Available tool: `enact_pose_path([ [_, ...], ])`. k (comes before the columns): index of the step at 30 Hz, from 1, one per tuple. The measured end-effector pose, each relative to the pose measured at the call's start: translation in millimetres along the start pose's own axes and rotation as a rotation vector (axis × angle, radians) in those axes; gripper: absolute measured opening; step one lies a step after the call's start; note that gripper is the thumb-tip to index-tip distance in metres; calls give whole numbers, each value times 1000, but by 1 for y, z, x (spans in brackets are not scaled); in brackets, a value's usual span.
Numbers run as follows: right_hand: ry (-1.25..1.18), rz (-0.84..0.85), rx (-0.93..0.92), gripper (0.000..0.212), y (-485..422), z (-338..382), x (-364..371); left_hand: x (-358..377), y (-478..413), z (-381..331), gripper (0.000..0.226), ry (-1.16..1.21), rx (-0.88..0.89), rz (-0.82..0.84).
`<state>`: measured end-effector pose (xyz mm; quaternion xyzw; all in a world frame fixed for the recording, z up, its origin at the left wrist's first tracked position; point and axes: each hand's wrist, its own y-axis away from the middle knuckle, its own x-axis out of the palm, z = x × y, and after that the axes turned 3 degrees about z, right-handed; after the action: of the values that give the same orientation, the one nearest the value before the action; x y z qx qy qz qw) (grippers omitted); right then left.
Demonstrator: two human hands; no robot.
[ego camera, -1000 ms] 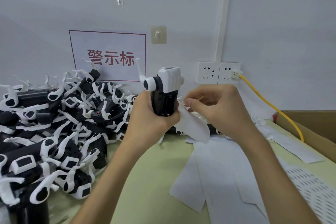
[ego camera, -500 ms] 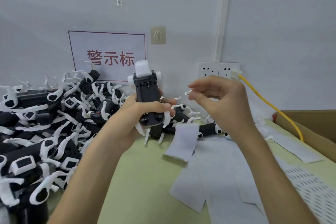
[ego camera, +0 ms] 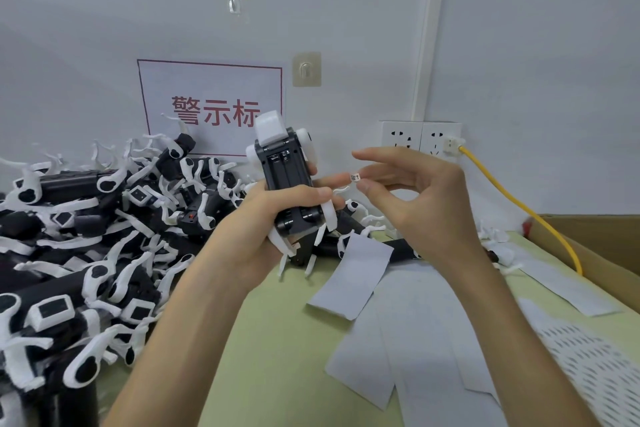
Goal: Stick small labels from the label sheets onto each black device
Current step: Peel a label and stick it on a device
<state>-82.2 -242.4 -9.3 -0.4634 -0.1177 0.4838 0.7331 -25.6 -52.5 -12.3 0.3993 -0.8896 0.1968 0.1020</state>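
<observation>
My left hand [ego camera: 277, 215] grips a black device [ego camera: 285, 180] with white parts, held upright above the table with its open battery bay facing me. My right hand [ego camera: 412, 198] is just to the right of it and pinches a small white label [ego camera: 355, 177] between thumb and a fingertip, a short gap from the device. Label sheets [ego camera: 349, 277] lie flat on the green table [ego camera: 277, 357] below my hands, most of them peeled bare; one at the right [ego camera: 588, 367] still carries rows of labels.
A big pile of black devices with white clips [ego camera: 86, 236] fills the left of the table. A cardboard box [ego camera: 588, 243] stands at the right edge. A yellow cable [ego camera: 519, 208] runs from the wall sockets [ego camera: 420, 139] down behind the box. A wall sign [ego camera: 211, 107] hangs behind.
My right hand peeled a label off a sheet, let the sheet drop to the table, and now holds the label beside the device. My left hand turned the device so its battery bay faces me.
</observation>
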Motion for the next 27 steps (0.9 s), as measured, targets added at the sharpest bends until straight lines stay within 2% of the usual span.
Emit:
enact_pose_path([
  [2,2,9,-3,35,0,-1,0,2,0,0,64,-2,-5,-4],
  [6,9,36,-23,28,1,1,1,7,1,3,51,-9,6,-22],
  [11,2,84,-18,28,2,5,5,13,1,9,62,-91,3,-69],
  [13,9,62,10,29,1,6,5,13,0,11,56,-43,29,-82],
  [15,-32,1,100,22,-1,7,7,12,-2,11,47,18,88,-75],
  [17,-207,-62,268,11,-2,9,10,15,-2,11,50,24,155,-75],
  [19,-457,-34,470,11,-1,11,15,17,-3,13,49,-27,223,-82],
  [20,-540,12,535,17,0,11,17,18,-3,14,41,-55,259,-76],
  [22,-625,89,592,28,1,13,19,20,-3,16,27,-99,315,-76],
  [27,-701,147,639,35,1,14,20,20,-3,18,21,-214,407,-130],
])
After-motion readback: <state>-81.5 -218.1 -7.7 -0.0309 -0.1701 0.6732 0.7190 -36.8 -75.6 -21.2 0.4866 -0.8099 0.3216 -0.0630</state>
